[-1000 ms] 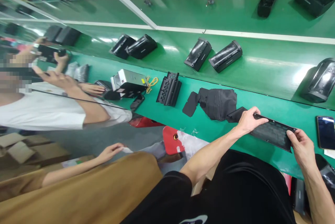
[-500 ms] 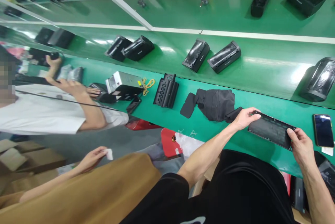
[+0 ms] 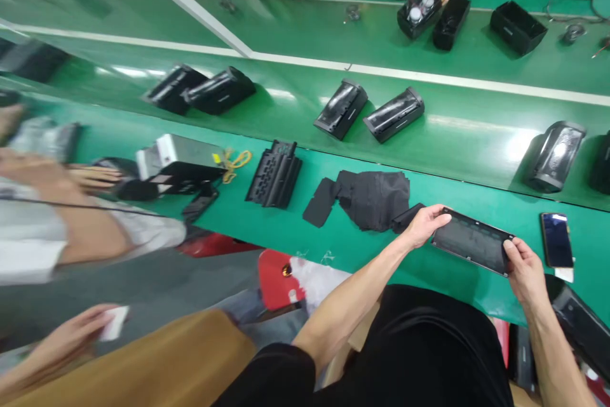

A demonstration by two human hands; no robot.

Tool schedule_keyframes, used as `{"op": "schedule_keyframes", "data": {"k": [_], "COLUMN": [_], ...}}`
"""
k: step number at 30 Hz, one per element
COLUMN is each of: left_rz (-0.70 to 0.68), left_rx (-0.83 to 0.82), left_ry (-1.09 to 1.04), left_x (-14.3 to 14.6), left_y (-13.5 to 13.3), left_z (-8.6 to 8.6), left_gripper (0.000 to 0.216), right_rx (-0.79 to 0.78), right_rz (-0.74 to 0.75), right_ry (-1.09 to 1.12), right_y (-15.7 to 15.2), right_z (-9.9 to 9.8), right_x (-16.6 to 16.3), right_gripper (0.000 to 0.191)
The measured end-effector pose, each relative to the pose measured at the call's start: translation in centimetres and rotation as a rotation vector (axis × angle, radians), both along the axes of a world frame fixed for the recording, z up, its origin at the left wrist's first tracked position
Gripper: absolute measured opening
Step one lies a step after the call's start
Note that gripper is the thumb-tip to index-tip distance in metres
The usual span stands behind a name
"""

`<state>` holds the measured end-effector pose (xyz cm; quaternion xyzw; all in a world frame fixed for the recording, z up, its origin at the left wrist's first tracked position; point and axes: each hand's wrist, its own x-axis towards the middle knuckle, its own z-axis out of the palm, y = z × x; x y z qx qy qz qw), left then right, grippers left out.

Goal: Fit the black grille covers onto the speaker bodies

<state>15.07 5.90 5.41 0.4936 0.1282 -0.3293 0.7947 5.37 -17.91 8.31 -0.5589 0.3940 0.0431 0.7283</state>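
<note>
Black panel (image 3: 471, 245) held at both ends above the near edge of the green surface (image 3: 362, 248).
Flat, dark and oblong, it is gripped by the left hand (image 3: 422, 226) and right hand (image 3: 523, 267); black cloth (image 3: 376, 199) lies just left, a phone (image 3: 556, 240) right, with bare green room between.

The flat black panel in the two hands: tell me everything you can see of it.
The flat black panel is a long, thin rectangle with rounded corners, matte and plastic-looking, with a raised rim and faint small features on its face. It lies nearly flat, tilted slightly, just above the near edge of the green bench. The left hand grips its left end, the right hand its right end. Black fabric pieces lie beside it; a phone lies to its right.
</note>
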Motion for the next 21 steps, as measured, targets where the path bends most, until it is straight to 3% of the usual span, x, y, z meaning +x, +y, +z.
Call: {"op": "schedule_keyframes", "data": {"k": [4,7,10,13,15,18,21], "left_rz": [0.026,0.049,-0.061,-0.181,-0.141,-0.093,-0.087], "left_rx": [-0.093,-0.315,-0.524,-0.534,-0.516,-0.506,-0.485], "left_ry": [0.004,-0.021,-0.108,-0.176,-0.193,-0.189,-0.162], "left_x": [0.5,0.3,0.0,-0.1,0.2,0.9,1.3], "left_y": [0.7,0.8,-0.3,-1.8,-2.3,-1.8,0.0], "left_z": [0.2,0.1,0.3,1.4,2.4,3.3,3.0], "left_gripper": [0.064,0.089,0.102,0.093,0.097,0.109,0.117], "right_rx": [0.009,-0.01,-0.047,-0.087,-0.128,-0.252,-0.508], "right_rz": [-0.025,-0.038,-0.02,0.037,0.086,0.173,0.282], "right_ry": [-0.057,-0.109,-0.161,-0.175,-0.157,-0.097,0.02], "right_y": [0.7,0.8,1.3,2.4,2.6,0.2,-5.3], "right_z": [1.0,1.7,2.2,2.2,2.1,2.7,3.9], "right_x": [1.0,2.1,3.4,4.0,3.7,1.3,-3.5], "right_gripper": [0.058,0.058,0.059,0.057,0.055,0.067,0.077]}}
